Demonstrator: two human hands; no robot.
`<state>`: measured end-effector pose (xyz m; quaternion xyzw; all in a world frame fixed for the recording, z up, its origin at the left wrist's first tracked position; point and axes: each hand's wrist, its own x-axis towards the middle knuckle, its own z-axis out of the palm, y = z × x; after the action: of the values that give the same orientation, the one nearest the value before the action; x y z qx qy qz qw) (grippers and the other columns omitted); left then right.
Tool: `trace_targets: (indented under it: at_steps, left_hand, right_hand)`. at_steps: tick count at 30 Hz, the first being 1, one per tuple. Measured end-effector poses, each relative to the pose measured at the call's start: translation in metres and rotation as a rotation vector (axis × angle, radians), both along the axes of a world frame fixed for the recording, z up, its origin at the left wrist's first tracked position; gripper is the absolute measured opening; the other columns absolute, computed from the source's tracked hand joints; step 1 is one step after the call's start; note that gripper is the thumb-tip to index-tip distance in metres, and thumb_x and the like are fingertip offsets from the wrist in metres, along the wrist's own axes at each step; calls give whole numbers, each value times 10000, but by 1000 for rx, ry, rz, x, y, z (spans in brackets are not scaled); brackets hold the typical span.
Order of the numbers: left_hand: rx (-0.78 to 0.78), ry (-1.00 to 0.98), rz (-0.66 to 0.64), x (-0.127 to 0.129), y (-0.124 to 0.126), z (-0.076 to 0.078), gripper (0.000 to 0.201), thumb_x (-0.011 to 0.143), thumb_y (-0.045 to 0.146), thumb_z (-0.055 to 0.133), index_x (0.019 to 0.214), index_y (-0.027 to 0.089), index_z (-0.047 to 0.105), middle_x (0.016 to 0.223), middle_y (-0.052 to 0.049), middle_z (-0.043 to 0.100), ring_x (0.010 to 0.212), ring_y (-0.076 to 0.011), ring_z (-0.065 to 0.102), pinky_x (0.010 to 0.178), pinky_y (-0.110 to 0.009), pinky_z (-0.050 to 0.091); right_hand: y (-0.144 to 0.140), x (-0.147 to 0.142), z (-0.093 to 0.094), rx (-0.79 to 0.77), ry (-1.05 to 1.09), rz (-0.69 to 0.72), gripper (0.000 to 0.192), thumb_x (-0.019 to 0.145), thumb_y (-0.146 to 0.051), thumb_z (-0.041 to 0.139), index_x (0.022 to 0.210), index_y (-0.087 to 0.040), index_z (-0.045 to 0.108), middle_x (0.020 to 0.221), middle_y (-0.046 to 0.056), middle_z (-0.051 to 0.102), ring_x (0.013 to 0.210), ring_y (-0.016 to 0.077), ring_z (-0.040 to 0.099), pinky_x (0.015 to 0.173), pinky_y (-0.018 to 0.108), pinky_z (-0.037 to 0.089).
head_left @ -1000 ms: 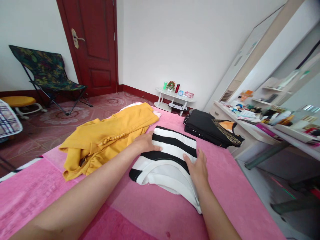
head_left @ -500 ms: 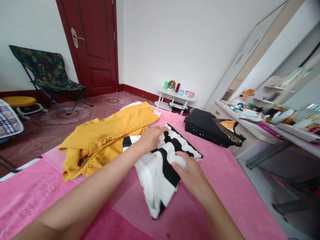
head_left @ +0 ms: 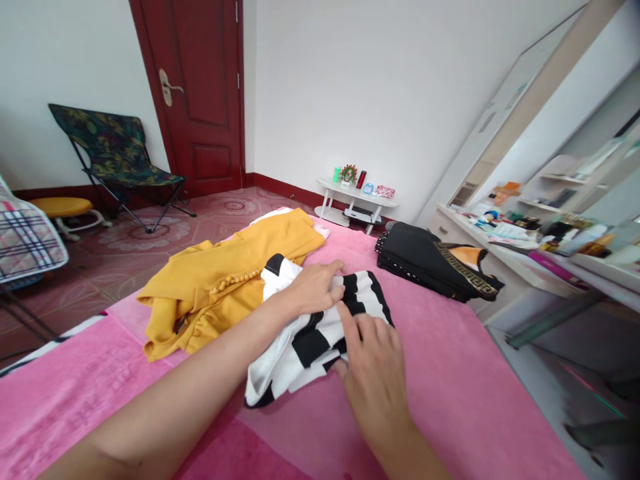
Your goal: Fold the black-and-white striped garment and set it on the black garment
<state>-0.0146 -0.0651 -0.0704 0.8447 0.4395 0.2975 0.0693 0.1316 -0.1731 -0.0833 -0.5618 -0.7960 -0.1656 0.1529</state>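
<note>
A white garment with broad black stripes lies partly folded on the pink bed cover. My left hand rests on its upper part, the thumb and forefinger spread apart over the cloth. At the garment's right side, my right hand has its fingers over the fabric and its thumb at the near edge, gripping a fold. Some of the cloth under both hands is hidden. Just left of it lies a yellow garment with a row of round buttons, close to my left forearm.
Folded black clothing lies at the bed's far right. Beyond the bed stands a small white table with small items. A cluttered dressing table is on the right; a folding chair and a yellow stool are left.
The striped garment's near corner has swung left, and its lower part now lies more bunched. My right hand has turned over the cloth, fingers pointing away. The view has shifted slightly left.
</note>
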Motion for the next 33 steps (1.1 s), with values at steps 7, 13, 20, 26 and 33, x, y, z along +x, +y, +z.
trace_targets:
  at_steps: [7,13,20,26,33]
  left_hand:
    - [4,-29,-45,2,-6,9,237,853,211,353,925,182,577,784,-31,652,731,-189,615,681,-282,433]
    - [21,37,-12,8,-10,10,258,844,211,361,805,181,614,700,-41,639,667,-193,596,632,-287,410]
    - [22,2,21,6,-5,11,260,846,236,419,696,182,624,658,-30,648,616,-165,585,577,-258,388]
    - [-39,-413,23,-9,1,33,215,844,288,490,781,170,659,644,-11,669,583,-135,610,563,-224,432]
    - [147,-891,14,-31,-24,77,239,856,357,548,780,147,634,593,-4,637,556,-121,620,569,-213,483]
  right_hand:
    - [60,21,4,37,152,156,1105,594,-372,740,1478,-182,105,1539,152,56,1399,401,-50,1049,678,34]
    - [86,23,2,-488,39,261,1322,374,-514,817,1462,-122,177,1480,225,235,1389,360,171,1092,604,119]
    - [69,3,10,-379,-229,256,1231,292,-429,870,1335,15,390,1366,300,383,1288,404,328,1105,575,113]
    - [83,0,14,-287,-256,279,624,450,-375,783,968,-81,598,908,134,639,866,281,588,1006,468,303]
    - [61,12,-4,-84,6,196,292,651,-297,576,896,-139,571,828,92,634,802,242,586,874,375,361]
